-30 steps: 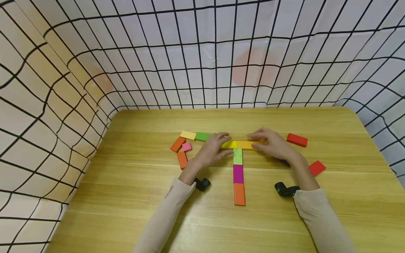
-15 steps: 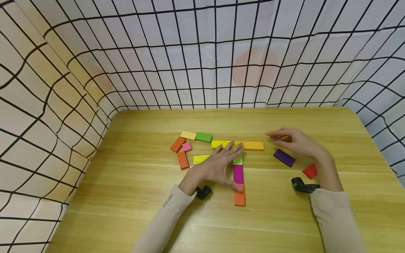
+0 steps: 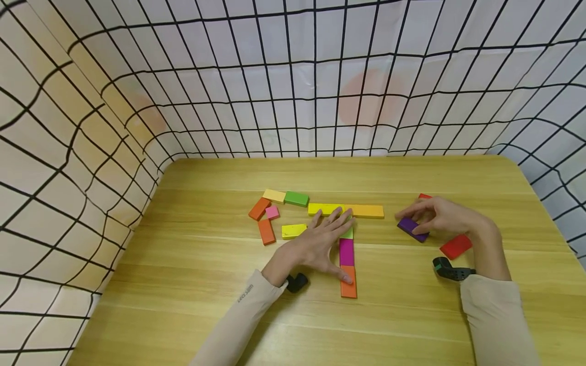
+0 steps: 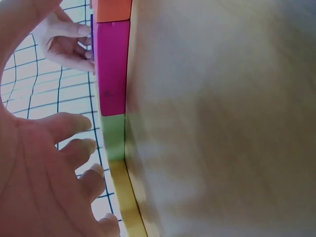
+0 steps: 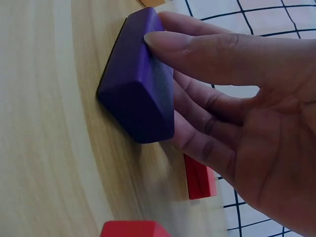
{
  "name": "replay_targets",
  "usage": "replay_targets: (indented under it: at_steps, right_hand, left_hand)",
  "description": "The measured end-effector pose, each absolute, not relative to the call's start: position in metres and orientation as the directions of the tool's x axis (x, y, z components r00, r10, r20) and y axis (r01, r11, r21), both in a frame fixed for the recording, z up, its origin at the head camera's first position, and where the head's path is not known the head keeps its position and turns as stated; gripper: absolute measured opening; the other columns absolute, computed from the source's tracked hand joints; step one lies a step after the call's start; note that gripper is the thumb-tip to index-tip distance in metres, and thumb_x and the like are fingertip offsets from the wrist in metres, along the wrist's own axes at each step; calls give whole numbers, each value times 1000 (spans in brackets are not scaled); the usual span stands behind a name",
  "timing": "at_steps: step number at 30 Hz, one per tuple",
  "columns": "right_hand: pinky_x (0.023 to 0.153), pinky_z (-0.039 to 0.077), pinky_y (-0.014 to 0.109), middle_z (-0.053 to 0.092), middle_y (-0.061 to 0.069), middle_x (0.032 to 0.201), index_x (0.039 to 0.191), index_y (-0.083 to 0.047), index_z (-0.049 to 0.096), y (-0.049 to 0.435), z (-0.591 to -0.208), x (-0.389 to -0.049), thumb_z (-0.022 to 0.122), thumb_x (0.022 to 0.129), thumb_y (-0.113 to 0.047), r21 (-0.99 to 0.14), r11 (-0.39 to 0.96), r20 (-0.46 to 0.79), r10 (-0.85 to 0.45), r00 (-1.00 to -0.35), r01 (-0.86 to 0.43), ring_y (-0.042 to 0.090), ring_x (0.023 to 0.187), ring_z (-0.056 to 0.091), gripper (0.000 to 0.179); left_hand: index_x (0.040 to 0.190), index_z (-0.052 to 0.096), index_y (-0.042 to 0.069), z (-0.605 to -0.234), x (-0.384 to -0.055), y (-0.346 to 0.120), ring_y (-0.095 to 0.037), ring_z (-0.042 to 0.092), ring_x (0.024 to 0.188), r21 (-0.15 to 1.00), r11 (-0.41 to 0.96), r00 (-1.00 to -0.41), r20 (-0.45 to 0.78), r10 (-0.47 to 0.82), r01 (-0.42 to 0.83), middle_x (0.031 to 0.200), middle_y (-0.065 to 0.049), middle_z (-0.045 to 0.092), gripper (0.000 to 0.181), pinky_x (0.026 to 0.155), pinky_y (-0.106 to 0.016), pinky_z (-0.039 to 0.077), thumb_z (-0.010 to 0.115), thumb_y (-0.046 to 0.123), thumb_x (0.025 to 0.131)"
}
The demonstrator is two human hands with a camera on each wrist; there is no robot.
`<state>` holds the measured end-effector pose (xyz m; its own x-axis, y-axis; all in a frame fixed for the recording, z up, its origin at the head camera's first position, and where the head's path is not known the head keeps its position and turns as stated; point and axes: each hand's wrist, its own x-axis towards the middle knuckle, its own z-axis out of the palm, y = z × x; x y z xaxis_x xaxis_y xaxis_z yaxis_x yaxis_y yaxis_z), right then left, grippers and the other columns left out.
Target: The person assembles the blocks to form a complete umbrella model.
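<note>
My right hand (image 3: pixel 446 216) pinches a purple block (image 5: pixel 131 74) between thumb and fingers; it is low over the wooden table. My left hand (image 3: pixel 309 249) spreads its fingers over a T of flat blocks. The T's top bar is a yellow block (image 3: pixel 324 209) beside an amber one (image 3: pixel 366 211). Down its stem run a light green block (image 4: pixel 114 138), partly hidden by the fingers in the head view, a magenta block (image 3: pixel 346 251) and an orange block (image 3: pixel 349 291). The left thumb overlaps the orange block; the fingertips are near the top bar.
Left of the T lie loose blocks: yellow (image 3: pixel 293 231), green (image 3: pixel 296 199), cream (image 3: pixel 273 195), pink (image 3: pixel 272 212) and two orange-red, one at the lower side (image 3: pixel 267 232). Two red blocks, the nearer (image 3: pixel 457 246), flank the right hand. Black-gridded white sheeting (image 3: pixel 274 101) encloses the table.
My right hand has left the amber block, moved right and come down onto the purple block, which it now pinches. My left hand has spread its fingers, its thumb shifting down to the orange block.
</note>
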<state>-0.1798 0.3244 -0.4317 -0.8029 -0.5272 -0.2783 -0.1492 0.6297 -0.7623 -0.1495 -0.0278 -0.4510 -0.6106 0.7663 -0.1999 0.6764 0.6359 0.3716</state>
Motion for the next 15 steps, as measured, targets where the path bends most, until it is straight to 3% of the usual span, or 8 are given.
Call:
replay_targets:
  at_steps: [5, 11, 15]
  right_hand:
    - [82, 57, 21, 68, 16, 126, 130, -9, 72, 325, -435, -180, 75, 94, -10, -735, 660, -277, -502, -819, -156, 23, 107, 63, 36]
    - [81, 56, 19, 68, 13, 129, 126, -13, 74, 321, -437, -182, 68, 101, -18, -711, 683, -221, -443, -869, -167, 18, 108, 64, 26]
    - [84, 58, 19, 63, 13, 131, 128, -11, 72, 323, -436, -181, 73, 97, -16, -750, 645, -228, -459, -858, -146, 23, 113, 64, 32]
  left_hand:
    - [168, 5, 19, -454, -150, -25, -21, -10, 163, 350, 641, -608, -212, 765, 684, 176, 2, -10, 136, 131, -56, -5, 80, 75, 71]
    - [168, 4, 19, -456, -150, -23, -21, -9, 163, 293, 651, -616, -213, 758, 700, 176, 1, -10, 137, 132, -56, -3, 79, 78, 70]
    - [168, 4, 18, -456, -149, -24, -22, -8, 163, 280, 649, -616, -204, 760, 708, 176, 0, -8, 137, 132, -56, -1, 79, 78, 71]
